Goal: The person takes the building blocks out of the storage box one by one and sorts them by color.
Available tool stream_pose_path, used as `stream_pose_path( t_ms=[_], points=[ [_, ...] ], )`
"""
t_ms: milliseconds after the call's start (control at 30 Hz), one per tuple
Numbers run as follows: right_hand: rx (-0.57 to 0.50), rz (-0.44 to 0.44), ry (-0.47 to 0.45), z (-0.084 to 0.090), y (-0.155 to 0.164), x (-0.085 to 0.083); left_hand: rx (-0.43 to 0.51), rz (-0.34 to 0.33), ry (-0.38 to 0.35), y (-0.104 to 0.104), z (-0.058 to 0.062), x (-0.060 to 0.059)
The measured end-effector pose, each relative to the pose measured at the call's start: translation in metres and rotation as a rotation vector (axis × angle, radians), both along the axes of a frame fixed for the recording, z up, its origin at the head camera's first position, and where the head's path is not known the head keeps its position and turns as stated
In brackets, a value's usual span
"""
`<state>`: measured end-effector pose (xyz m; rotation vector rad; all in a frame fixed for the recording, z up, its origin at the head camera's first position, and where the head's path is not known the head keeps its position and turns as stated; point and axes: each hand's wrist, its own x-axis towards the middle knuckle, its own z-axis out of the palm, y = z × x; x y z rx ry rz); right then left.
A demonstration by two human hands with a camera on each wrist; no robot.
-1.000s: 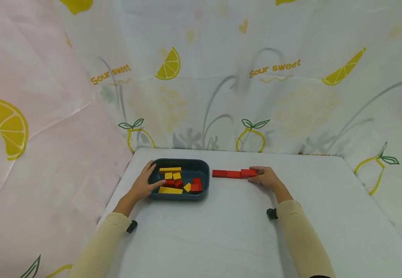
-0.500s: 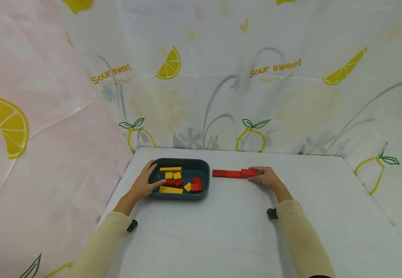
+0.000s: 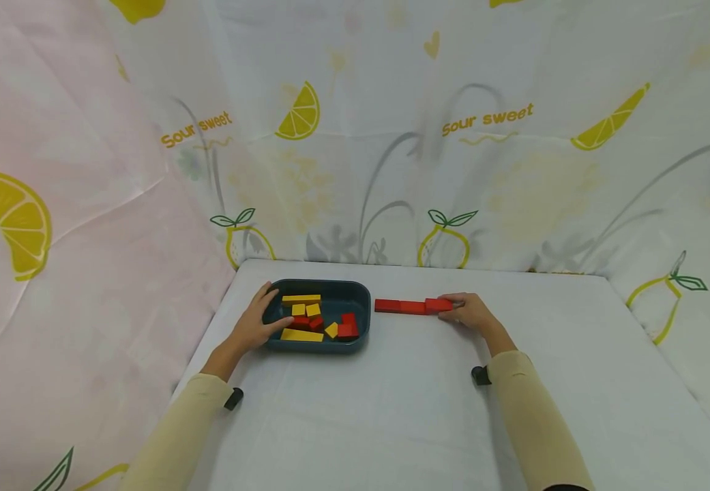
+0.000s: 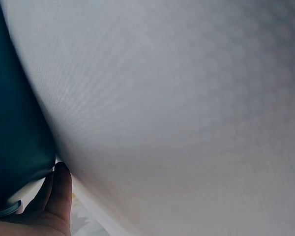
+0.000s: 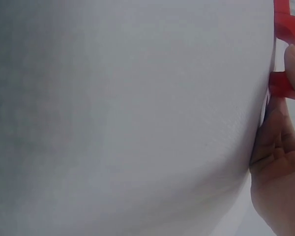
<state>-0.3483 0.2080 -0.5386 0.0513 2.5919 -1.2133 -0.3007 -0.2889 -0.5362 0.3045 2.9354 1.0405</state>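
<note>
Makeshift recording booth — white table walled by lemon-print curtains ("Sour sweet")

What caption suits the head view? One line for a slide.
Left hand grips dark tray of blocks; right hand holds red block row.

The head view is bright and evenly lit by soft, diffuse light; no glare. Shadows on the tabletop are faint and short, lying close under the forearms. Focus is sharp at centre; wide-angle distortion bends the edges. Both wrist views are badly out of focus: pale grey blur fills most of each frame, darkening toward one side.
</note>
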Motion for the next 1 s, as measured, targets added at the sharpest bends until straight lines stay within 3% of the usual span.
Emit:
stream_pose_path(
  t_ms=[300,1000],
  points=[
    [-0.034,0.019,-0.037,-0.0002,0.0044,-0.0024,0.001,0.005,0.003,-0.0004,0.0006,0.0002],
    [-0.052,0.0,-0.012,-0.0024,0.005,-0.0003,-0.007,0.005,0.001,0.0008,0.0002,0.0001]
  ],
)
